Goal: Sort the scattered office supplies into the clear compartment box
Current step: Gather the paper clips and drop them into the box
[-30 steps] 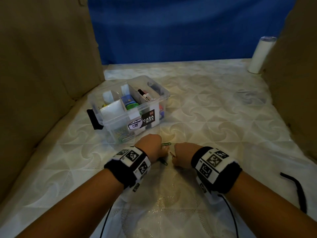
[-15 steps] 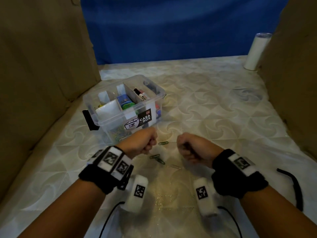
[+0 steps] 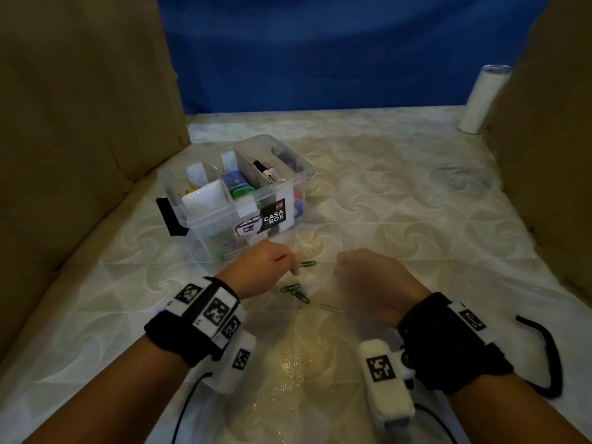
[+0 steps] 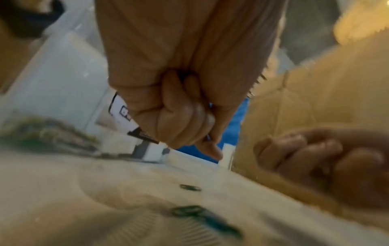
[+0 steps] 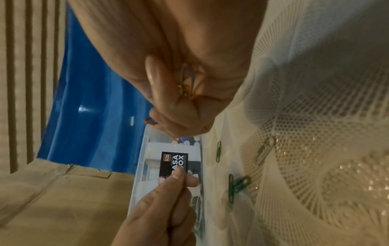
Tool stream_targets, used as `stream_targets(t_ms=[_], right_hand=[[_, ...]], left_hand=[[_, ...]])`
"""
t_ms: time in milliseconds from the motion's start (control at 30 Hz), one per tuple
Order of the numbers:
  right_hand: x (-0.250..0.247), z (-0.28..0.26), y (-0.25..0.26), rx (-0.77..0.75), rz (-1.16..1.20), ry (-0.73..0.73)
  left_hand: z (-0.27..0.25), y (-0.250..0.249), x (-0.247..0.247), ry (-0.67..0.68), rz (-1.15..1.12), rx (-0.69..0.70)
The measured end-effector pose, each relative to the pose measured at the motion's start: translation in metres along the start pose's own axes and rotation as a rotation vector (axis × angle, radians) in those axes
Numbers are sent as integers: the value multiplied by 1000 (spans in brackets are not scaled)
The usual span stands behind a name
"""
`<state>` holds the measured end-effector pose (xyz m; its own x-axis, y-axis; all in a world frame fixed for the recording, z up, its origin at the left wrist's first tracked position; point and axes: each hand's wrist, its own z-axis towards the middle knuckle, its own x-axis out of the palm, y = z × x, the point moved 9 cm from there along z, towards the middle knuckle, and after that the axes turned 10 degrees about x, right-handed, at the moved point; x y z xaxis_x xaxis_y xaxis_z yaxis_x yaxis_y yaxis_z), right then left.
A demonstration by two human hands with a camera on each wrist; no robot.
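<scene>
The clear compartment box [image 3: 208,238] stands left of centre and holds markers, coloured items and a heap of paper clips; it also shows in the wrist views [image 4: 63,74] [image 5: 143,166]. My left hand [image 3: 290,265] hovers just in front of it, fingers curled around thin paper clips [image 4: 208,136]. My right hand [image 3: 341,267] is a fist beside it, holding a silver clip [image 5: 186,78] and a red one [image 5: 150,121]. Between the hands, green paper clips [image 3: 307,263] [image 3: 294,291] and a pale clip [image 3: 330,307] lie on the white patterned cover.
Cardboard walls stand on the left [image 3: 80,123] and right [image 3: 551,155], with a blue cloth behind. A white roll [image 3: 483,97] stands at the far right corner. A black strap [image 3: 544,347] lies near my right wrist.
Both hands rose from the clips on the cover, closed into fists and drew apart and back. Several clips stay on the cover.
</scene>
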<state>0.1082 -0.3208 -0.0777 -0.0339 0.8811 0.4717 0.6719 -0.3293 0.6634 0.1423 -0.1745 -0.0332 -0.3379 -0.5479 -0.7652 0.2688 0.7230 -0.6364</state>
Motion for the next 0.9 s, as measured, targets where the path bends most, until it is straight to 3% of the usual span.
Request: stream_targets(t_ms=[133, 300, 400, 733, 900], right_hand=[[0, -3, 0, 6, -163, -82], [9, -3, 7, -92, -1290, -348], [9, 3, -7, 42, -1578, -421], [16, 6, -16, 77, -1699, -442], [10, 4, -8, 58, -1442, -316]], left_hand=[[3, 7, 11, 146, 320, 13], [-4, 14, 43, 351, 450, -48], [-1, 22, 50, 387, 446, -82], [5, 6, 43, 377, 647, 68], [6, 8, 16, 211, 367, 19]])
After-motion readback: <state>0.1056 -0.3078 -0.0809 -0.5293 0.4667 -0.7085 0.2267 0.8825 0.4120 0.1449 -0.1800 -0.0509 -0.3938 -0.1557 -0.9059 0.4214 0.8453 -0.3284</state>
